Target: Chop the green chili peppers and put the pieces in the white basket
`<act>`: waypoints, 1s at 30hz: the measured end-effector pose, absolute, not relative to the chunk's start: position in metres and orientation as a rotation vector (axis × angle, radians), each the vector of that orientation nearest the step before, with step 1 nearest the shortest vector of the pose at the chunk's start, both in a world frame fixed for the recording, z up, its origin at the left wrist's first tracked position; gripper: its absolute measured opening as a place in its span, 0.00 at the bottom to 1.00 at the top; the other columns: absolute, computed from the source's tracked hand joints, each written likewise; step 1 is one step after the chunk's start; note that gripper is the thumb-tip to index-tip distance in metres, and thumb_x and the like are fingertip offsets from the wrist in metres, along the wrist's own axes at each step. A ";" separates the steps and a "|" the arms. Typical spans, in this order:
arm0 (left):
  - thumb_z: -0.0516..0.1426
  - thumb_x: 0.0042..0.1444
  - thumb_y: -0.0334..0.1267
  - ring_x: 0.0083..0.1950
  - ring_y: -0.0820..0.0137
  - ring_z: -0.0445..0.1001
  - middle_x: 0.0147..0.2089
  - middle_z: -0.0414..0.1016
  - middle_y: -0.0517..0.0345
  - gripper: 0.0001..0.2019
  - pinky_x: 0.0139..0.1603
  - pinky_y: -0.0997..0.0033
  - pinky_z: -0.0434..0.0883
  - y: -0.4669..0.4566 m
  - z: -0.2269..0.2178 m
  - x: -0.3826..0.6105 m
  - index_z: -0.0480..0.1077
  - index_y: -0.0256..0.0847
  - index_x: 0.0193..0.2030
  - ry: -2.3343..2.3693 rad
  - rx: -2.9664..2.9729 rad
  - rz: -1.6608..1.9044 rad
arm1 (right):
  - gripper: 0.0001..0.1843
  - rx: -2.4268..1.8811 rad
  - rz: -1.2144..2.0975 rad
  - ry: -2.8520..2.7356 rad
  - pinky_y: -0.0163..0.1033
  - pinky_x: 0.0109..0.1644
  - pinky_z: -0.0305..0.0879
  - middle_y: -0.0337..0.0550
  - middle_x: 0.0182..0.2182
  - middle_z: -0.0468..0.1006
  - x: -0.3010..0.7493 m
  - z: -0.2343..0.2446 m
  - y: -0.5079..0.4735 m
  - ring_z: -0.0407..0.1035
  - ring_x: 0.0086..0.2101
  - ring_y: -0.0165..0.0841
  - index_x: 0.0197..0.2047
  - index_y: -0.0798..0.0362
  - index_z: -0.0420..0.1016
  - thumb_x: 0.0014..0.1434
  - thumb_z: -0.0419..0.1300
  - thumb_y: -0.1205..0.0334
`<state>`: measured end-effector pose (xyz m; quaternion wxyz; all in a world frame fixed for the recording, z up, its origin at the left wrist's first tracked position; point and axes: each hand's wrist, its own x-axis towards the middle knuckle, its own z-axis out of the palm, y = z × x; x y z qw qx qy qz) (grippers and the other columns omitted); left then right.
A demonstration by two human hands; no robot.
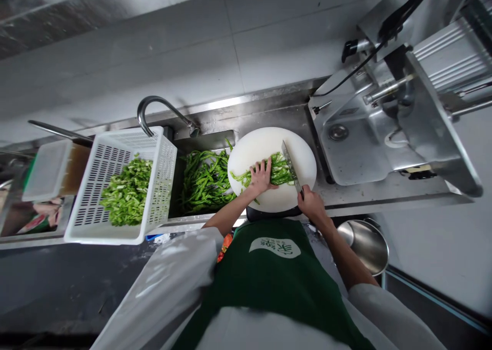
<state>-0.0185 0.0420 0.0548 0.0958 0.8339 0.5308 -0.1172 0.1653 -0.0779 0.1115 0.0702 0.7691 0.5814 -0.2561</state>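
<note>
In the head view, green peppers (280, 169) lie bunched on the near half of a round white cutting board (265, 140), which sits on the steel tabletop (284, 115). The work looks to be partway through. A heap of chopped pepper (128, 191) in the white plastic basket (161, 186) at the left appears to be the finished share, while many long, seemingly whole peppers (205, 181) are left in the sink (209, 141) between basket and board. The bunch on the board seems only partly cut: paler, shorter pieces show toward its right end, longer strands at its left.

The bunch's long axis runs sideways across the board, thin ends pointing left toward the sink. The kitchen knife (291, 165) lies crosswise at the right end, its tip pointing away from the person and slightly left, its handle near the body.

The left hand (262, 178) rests on top of the bunch with its fingers spread apart. The right hand (310, 204) has its fingers clamped around the knife handle.
</note>
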 end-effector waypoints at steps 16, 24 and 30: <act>0.57 0.63 0.68 0.80 0.39 0.49 0.82 0.44 0.36 0.55 0.75 0.39 0.55 0.046 0.046 -0.025 0.39 0.33 0.83 1.454 2.529 -0.360 | 0.17 2.137 -0.831 1.704 0.43 0.48 0.68 0.65 0.43 0.82 0.155 0.138 -0.060 0.80 0.46 0.47 0.58 0.62 0.66 0.76 0.43 0.65; 0.62 0.58 0.67 0.82 0.42 0.43 0.82 0.42 0.34 0.60 0.77 0.39 0.51 0.045 0.050 -0.027 0.37 0.31 0.83 1.444 2.517 -0.337 | 0.18 2.218 -0.773 1.723 0.40 0.50 0.67 0.63 0.47 0.82 0.151 0.119 -0.021 0.79 0.49 0.45 0.58 0.61 0.67 0.78 0.42 0.61; 0.61 0.57 0.67 0.83 0.41 0.37 0.83 0.39 0.32 0.62 0.79 0.37 0.46 0.038 0.055 -0.036 0.36 0.28 0.82 1.552 2.460 -0.300 | 0.19 2.177 -0.654 1.784 0.41 0.45 0.66 0.62 0.42 0.83 0.156 0.150 -0.038 0.81 0.44 0.46 0.56 0.60 0.68 0.78 0.41 0.59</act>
